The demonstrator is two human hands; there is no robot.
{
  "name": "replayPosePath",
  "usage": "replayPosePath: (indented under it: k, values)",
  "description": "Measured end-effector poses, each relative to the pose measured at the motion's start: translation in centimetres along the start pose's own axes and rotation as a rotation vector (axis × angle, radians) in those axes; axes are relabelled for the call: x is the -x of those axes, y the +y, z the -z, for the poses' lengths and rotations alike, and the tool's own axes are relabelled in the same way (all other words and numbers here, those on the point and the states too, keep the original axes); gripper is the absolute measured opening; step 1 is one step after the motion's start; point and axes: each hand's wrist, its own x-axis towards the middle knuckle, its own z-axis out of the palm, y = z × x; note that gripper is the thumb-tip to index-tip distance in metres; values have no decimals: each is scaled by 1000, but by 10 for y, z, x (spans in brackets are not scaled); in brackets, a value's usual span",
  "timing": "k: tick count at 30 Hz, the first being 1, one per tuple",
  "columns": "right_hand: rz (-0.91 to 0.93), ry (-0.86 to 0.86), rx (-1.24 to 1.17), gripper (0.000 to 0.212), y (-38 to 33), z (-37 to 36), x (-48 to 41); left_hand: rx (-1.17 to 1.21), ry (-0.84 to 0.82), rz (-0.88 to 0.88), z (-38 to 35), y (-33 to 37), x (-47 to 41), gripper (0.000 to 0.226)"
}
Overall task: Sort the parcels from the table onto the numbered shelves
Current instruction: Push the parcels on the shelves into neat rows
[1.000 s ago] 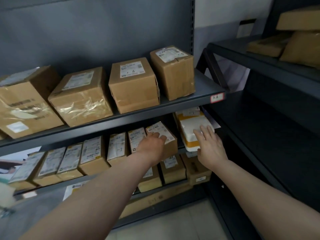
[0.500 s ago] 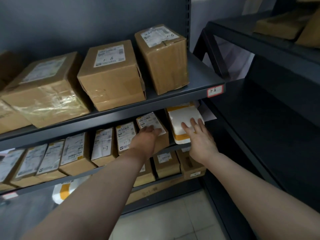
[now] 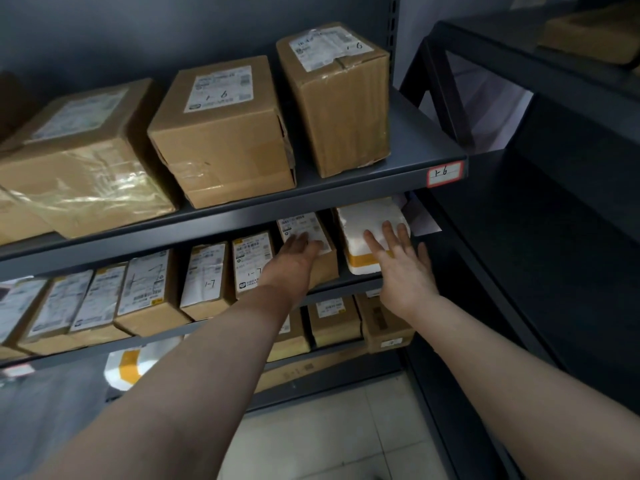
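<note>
White foam parcel (image 3: 367, 220), yellow-taped: now pushed deeper onto the shelf (image 3: 349, 285) of 1-7 cartons, grip of right hand (image 3: 403, 271) spread flat on it, left hand (image 3: 294, 258) spread on the neighbouring carton (image 3: 298, 225); placement judged nearly done.

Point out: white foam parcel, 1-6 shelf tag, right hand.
white foam parcel (image 3: 360, 216), head view, top face.
1-6 shelf tag (image 3: 444, 173), head view, label centre.
right hand (image 3: 403, 268), head view, back of hand.

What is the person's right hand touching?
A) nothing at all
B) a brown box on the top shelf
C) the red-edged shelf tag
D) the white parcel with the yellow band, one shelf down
D: the right hand lies with straight fingers on the white parcel, on the shelf below the 1-6 tag.
</note>
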Motion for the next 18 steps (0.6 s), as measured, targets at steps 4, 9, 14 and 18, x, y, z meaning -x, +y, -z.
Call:
replayPosePath:
  k: [4, 9, 14, 18]
  values:
    - [80, 122, 40, 109, -12, -6, 13, 9, 128, -8, -16, -3, 23, 97]
    - [225, 93, 46, 100, -56, -17, 24, -91, 75, 87, -19, -41, 60, 89]
    - [344, 3, -45, 90, -121, -37, 25, -167, 67, 299, -5, -111, 113, 86]
    - [385, -7, -105, 91, -174, -49, 22, -195, 25, 378, 5, -162, 146, 91]
